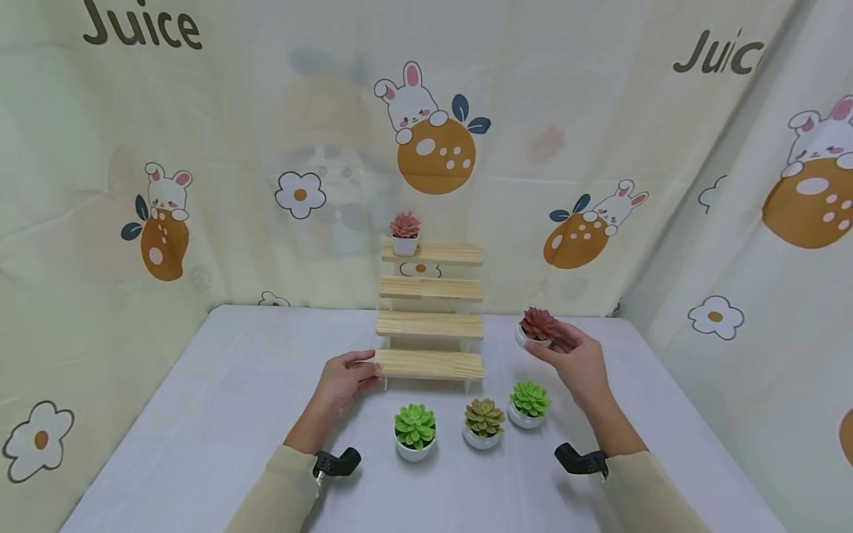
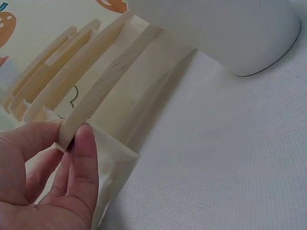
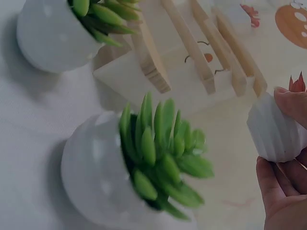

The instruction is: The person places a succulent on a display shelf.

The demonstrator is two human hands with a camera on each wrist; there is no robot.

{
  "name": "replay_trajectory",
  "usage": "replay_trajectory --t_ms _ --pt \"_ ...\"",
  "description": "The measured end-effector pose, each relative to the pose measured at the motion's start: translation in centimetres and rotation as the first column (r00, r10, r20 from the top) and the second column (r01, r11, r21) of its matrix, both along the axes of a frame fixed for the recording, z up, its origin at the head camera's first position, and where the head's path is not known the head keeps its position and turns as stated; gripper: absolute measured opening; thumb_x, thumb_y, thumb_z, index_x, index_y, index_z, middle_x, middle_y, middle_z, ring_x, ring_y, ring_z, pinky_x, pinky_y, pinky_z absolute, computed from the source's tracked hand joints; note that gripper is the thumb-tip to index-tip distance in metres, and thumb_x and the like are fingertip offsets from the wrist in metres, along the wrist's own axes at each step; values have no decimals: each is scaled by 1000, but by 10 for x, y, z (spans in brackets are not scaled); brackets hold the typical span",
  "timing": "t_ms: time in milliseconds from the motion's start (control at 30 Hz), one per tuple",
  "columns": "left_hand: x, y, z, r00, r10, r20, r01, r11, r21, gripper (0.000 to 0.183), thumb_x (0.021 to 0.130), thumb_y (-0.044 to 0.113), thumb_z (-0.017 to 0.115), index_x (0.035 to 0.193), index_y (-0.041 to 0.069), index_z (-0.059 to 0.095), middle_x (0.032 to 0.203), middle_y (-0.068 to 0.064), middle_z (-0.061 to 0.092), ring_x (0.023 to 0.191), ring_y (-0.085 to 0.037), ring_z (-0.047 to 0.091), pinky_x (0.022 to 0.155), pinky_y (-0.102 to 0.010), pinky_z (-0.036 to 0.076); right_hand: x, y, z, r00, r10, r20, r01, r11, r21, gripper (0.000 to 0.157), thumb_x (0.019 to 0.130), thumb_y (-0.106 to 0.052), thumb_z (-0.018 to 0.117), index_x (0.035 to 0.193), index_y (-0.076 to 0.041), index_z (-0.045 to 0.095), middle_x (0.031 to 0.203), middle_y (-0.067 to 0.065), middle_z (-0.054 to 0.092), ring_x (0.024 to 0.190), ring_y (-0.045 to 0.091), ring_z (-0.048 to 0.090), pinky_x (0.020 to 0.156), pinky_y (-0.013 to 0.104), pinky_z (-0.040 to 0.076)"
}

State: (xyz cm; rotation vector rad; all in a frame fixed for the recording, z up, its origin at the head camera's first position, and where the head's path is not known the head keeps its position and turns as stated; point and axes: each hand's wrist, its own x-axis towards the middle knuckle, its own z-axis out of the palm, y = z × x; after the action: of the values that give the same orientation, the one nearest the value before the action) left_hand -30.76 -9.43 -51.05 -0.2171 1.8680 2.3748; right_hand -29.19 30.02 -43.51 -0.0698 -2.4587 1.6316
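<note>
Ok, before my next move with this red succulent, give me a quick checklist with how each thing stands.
1. Right hand grip on the red succulent: ok, fingers and thumb hold its white pot.
2. Left hand on the stand: ok, pinching the left end of the bottom shelf.
3. Pink succulent upright on the top shelf: ok.
4. Left green succulent, olive succulent and right green succulent upright: ok.
5. Stand's rear feet on the table: cannot tell, hidden.
</note>
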Motion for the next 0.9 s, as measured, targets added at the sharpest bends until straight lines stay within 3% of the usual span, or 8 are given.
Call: replay_trajectory --t_ms 467,733,900 --pt "-1 -1 -1 1000 -1 -7 1 1000 24 41 90 -12 68 130 -13 60 96 -11 73 79 -16 72 75 -28 66 -32 -37 21 992 99 -74 -103 993 -52 69 82 -37 87 140 -10 61 138 13 66 109 1 66 87 8 56" --pt "0 -1 0 1000 -4 1 4 1000 14 43 90 -10 69 131 -11 60 101 -13 73 82 -16 72 78 -30 66 -49 -55 35 985 149 -85 -155 985 -79 73 83 -31 87 145 -8 56 143 12 62 129 22 61 94 10 55" --pt "0 -1 1 1000 -5 7 5 1000 11 43 90 -9 70 132 -11 60 102 -14 73 82 -16 72 78 -30 66 -61 -65 43 982 162 -95 -167 984 -53 72 82 -32 88 144 -10 58 142 12 63 128 26 62 93 11 56"
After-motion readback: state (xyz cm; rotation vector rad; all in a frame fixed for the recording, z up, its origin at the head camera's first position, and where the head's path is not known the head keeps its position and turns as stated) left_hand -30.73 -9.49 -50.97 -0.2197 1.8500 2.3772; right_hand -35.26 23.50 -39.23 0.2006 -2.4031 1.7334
